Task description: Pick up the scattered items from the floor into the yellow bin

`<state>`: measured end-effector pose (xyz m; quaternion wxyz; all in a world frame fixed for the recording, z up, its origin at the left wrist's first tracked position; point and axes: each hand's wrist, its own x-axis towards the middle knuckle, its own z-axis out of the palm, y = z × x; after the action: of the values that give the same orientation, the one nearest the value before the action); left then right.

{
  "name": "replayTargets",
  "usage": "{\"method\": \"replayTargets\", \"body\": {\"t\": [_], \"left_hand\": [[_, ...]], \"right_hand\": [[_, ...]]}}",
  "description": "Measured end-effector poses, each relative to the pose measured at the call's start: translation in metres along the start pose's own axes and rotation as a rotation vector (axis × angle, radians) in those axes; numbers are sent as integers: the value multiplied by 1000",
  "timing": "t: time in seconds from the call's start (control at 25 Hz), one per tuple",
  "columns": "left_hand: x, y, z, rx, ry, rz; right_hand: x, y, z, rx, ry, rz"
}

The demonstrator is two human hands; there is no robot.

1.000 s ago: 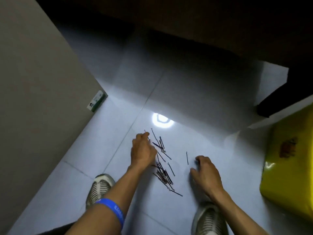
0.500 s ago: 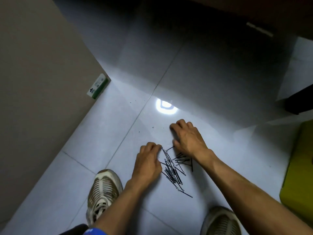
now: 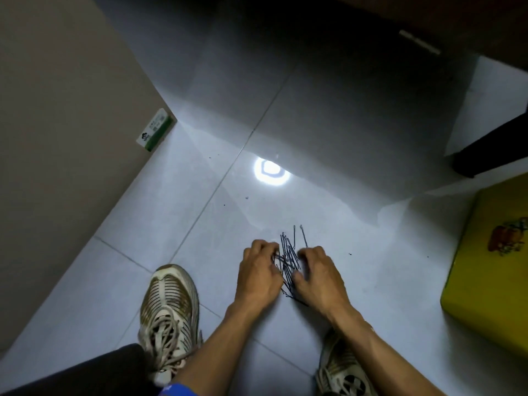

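Observation:
Several thin black hairpins (image 3: 288, 252) lie in one tight heap on the pale tiled floor between my hands. My left hand (image 3: 258, 274) sits against the heap's left side with its fingers curled into the pins. My right hand (image 3: 320, 274) closes on the heap from the right, fingers curled over the pins, thumb low against them. A few pin tips stick out beyond my fingers at the far side. The yellow bin (image 3: 485, 267) stands at the right edge, well apart from both hands.
My two sneakers (image 3: 168, 307) (image 3: 343, 370) stand on the tiles just behind my hands. A beige cabinet wall (image 3: 65, 138) with a small green-and-white box (image 3: 155, 130) at its corner fills the left. A dark furniture leg (image 3: 491, 150) is behind the bin.
My right hand has come back from the far side of the pins to their right side. Both hands have pushed the pins into a tighter heap, and my view has shifted down.

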<state>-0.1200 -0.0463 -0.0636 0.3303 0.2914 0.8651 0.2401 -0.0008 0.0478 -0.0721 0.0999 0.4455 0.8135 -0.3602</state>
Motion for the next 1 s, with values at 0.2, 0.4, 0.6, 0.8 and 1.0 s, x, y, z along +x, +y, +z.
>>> {"method": "replayTargets", "body": {"t": [0.2, 0.4, 0.6, 0.8, 1.0], "left_hand": [[-29, 5, 1, -267, 88, -524], [-27, 18, 18, -431, 138, -591], [-22, 27, 18, -805, 96, -666], [-15, 16, 17, -999, 81, -687], [-19, 9, 18, -876, 197, -633]], "right_hand": [[-26, 3, 5, 117, -23, 182], [-9, -3, 1, 82, 120, 66], [37, -16, -24, -216, 15, -88], [2, -21, 1, -320, -9, -102], [-6, -22, 17, -387, 6, -56]]}}
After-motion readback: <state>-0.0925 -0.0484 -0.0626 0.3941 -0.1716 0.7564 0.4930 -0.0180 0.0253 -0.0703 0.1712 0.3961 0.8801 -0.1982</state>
